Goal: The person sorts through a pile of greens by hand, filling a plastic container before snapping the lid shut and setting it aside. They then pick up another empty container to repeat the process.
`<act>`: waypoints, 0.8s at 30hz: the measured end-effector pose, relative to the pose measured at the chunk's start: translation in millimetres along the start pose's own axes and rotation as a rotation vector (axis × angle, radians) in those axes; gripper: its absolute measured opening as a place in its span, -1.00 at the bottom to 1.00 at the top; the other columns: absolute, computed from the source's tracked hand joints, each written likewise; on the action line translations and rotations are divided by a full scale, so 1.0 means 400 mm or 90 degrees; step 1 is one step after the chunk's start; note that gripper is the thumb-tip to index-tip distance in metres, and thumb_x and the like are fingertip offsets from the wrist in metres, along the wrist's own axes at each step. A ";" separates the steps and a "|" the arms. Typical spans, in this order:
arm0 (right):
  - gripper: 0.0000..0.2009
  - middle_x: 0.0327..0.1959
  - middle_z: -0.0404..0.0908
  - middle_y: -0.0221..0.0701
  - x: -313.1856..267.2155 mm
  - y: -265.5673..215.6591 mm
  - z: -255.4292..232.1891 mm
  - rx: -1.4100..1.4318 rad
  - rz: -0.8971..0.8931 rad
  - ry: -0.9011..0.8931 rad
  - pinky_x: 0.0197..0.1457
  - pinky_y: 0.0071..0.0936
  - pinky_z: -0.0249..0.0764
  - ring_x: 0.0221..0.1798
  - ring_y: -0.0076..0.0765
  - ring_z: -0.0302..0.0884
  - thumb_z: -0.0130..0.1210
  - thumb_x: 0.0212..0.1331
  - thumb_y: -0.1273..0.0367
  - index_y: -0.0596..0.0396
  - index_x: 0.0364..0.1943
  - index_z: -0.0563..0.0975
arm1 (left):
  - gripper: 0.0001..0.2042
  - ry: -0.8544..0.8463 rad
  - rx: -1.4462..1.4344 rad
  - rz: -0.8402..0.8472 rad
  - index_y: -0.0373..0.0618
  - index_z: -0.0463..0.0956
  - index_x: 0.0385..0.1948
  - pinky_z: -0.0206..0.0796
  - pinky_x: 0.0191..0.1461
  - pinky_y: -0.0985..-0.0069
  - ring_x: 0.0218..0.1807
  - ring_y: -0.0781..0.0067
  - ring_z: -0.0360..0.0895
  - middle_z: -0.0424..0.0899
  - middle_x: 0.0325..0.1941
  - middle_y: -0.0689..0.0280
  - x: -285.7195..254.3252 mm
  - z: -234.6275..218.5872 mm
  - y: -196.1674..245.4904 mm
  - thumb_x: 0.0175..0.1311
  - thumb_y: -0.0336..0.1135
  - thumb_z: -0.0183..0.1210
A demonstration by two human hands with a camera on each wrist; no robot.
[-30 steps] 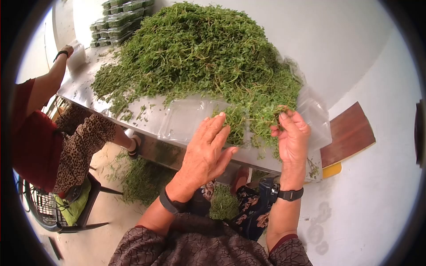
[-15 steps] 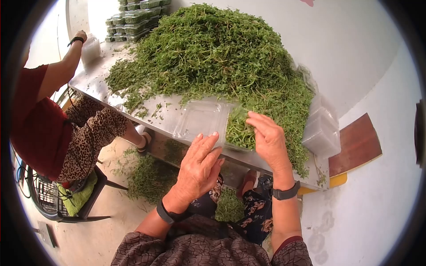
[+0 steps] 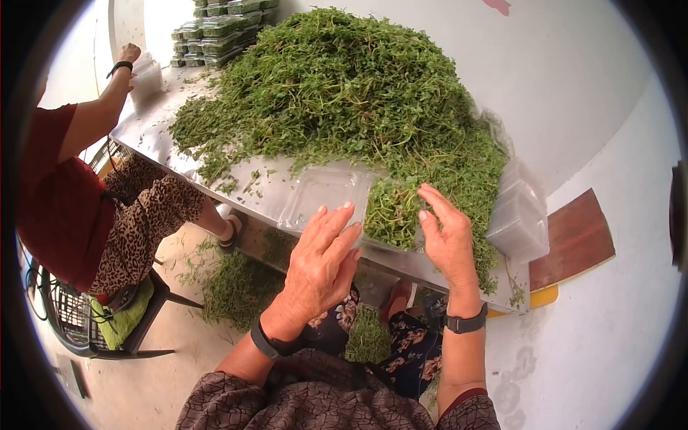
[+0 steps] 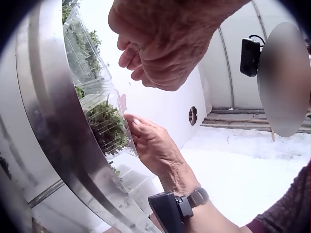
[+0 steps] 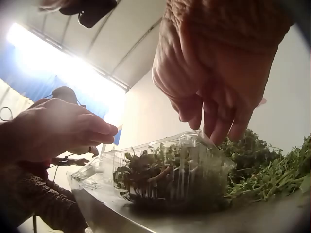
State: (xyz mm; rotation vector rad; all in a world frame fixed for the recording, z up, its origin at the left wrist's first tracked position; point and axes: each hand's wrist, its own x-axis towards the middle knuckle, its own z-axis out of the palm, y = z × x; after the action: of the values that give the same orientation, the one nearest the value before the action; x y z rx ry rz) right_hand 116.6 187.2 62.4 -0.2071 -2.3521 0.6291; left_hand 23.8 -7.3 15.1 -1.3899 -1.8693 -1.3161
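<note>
A clear plastic clamshell box lies unfolded at the table's front edge, its bare half (image 3: 326,197) on the left and its other half filled with green sprigs (image 3: 390,215). The left hand (image 3: 315,269) hovers before the bare half, fingers extended, holding nothing. At the filled half's right side is the right hand (image 3: 450,240), fingers fairly straight; in the right wrist view its fingertips (image 5: 221,121) are at the box's rim. Through the clear wall (image 5: 170,170) the greens show. Behind the box rises a large heap of greens (image 3: 337,86).
Stacked clear boxes (image 3: 519,215) stand at the right, near a reddish-brown board (image 3: 573,240). Filled boxes (image 3: 218,32) are piled at the back left. Another person in a dark red top (image 3: 68,201) sits at the left, one hand near a clear container (image 3: 147,79).
The right hand has let go of the sprigs it pinched and its fingers have straightened beside the box. Greens in the filled half look gathered inside it. The left hand has shifted slightly.
</note>
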 end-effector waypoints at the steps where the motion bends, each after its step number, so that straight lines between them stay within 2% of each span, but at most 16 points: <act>1: -0.69 0.07 0.54 -0.05 -0.001 0.000 0.004 0.000 0.001 0.001 0.10 -0.30 0.49 0.08 -0.01 0.54 0.02 0.13 0.56 0.22 -0.01 0.52 | -0.64 -0.005 -0.010 -0.013 -0.27 0.48 -0.09 0.19 0.33 0.04 0.18 -0.04 0.43 0.45 0.17 -0.01 0.004 0.002 0.002 -0.02 -0.59 0.19; 3: -0.69 0.05 0.54 -0.04 -0.002 -0.004 0.015 0.005 -0.006 -0.031 0.17 -0.24 0.43 0.12 0.04 0.50 0.02 0.14 0.53 0.26 0.00 0.50 | -0.62 -0.012 -0.022 -0.024 -0.23 0.48 -0.03 0.16 0.35 0.03 0.20 -0.04 0.43 0.45 0.20 0.02 0.014 0.007 0.004 0.02 -0.59 0.16; 5: -0.70 0.05 0.54 -0.03 -0.002 -0.014 0.023 0.008 0.004 -0.043 0.22 -0.21 0.37 0.14 0.04 0.47 0.03 0.14 0.51 0.26 -0.01 0.50 | -0.61 -0.025 -0.007 0.000 -0.32 0.46 -0.04 0.16 0.35 0.05 0.20 -0.04 0.41 0.44 0.17 -0.04 0.027 0.013 0.005 0.00 -0.58 0.18; 7: -0.71 0.05 0.54 -0.06 -0.005 -0.013 0.033 -0.047 -0.028 -0.105 0.24 -0.22 0.33 0.14 0.00 0.46 0.05 0.14 0.50 0.25 -0.03 0.52 | -0.61 -0.035 -0.005 0.002 -0.32 0.45 -0.02 0.13 0.36 0.05 0.21 -0.04 0.39 0.44 0.17 -0.04 0.032 0.022 0.003 0.02 -0.58 0.17; 8: -0.72 0.06 0.54 -0.10 -0.010 -0.007 0.046 -0.075 -0.055 -0.118 0.31 -0.16 0.23 0.16 -0.02 0.42 0.04 0.15 0.48 0.23 -0.04 0.52 | -0.61 -0.044 -0.003 0.003 -0.32 0.44 0.00 0.11 0.37 0.06 0.23 -0.04 0.38 0.44 0.17 -0.05 0.033 0.028 0.002 0.04 -0.58 0.16; 12: -0.73 0.09 0.52 -0.12 -0.014 -0.007 0.066 -0.182 -0.065 -0.178 0.38 -0.02 0.09 0.21 -0.02 0.37 -0.02 0.18 0.45 0.23 -0.05 0.52 | -0.61 -0.082 0.015 0.004 -0.32 0.44 0.01 0.07 0.39 0.06 0.25 -0.05 0.35 0.45 0.16 -0.04 0.032 0.053 -0.010 0.07 -0.57 0.14; 17: -0.72 0.12 0.50 -0.09 -0.026 -0.003 0.058 -0.181 -0.074 -0.158 0.38 -0.04 0.11 0.24 -0.02 0.34 0.00 0.18 0.46 0.22 -0.03 0.52 | -0.62 -0.103 0.036 0.014 -0.31 0.42 0.04 0.03 0.41 0.04 0.27 -0.06 0.32 0.44 0.16 -0.05 0.048 0.061 -0.018 0.12 -0.53 0.13; 19: -0.71 0.14 0.48 -0.07 -0.027 -0.004 0.042 -0.110 -0.041 -0.136 0.38 -0.03 0.12 0.27 -0.03 0.33 0.02 0.18 0.45 0.17 0.00 0.53 | -0.63 -0.116 0.039 0.017 -0.31 0.42 0.04 0.01 0.42 0.03 0.28 -0.06 0.30 0.43 0.17 -0.05 0.063 0.059 -0.014 0.15 -0.48 0.12; 23: -0.68 0.14 0.49 -0.08 -0.027 -0.004 -0.012 -0.038 -0.004 -0.051 0.34 -0.16 0.22 0.24 -0.03 0.38 0.05 0.17 0.47 0.14 0.03 0.53 | -0.64 -0.150 0.078 0.052 -0.29 0.42 0.05 -0.07 0.44 0.02 0.31 -0.07 0.27 0.41 0.21 -0.04 0.092 0.062 -0.010 0.23 -0.35 0.09; 24: -0.70 0.12 0.51 -0.11 -0.028 -0.006 -0.026 -0.032 0.012 -0.037 0.32 -0.23 0.26 0.22 -0.03 0.40 0.05 0.17 0.47 0.17 0.01 0.54 | -0.63 -0.189 0.075 0.034 -0.27 0.41 0.11 -0.20 0.50 0.08 0.37 -0.03 0.20 0.37 0.27 -0.02 0.094 0.060 -0.008 0.32 -0.30 -0.03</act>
State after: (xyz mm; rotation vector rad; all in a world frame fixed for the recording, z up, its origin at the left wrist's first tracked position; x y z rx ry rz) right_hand 131.9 185.7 63.9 -0.2359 -2.4255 0.5926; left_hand 10.7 31.3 33.6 -1.6314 -2.0458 -0.9992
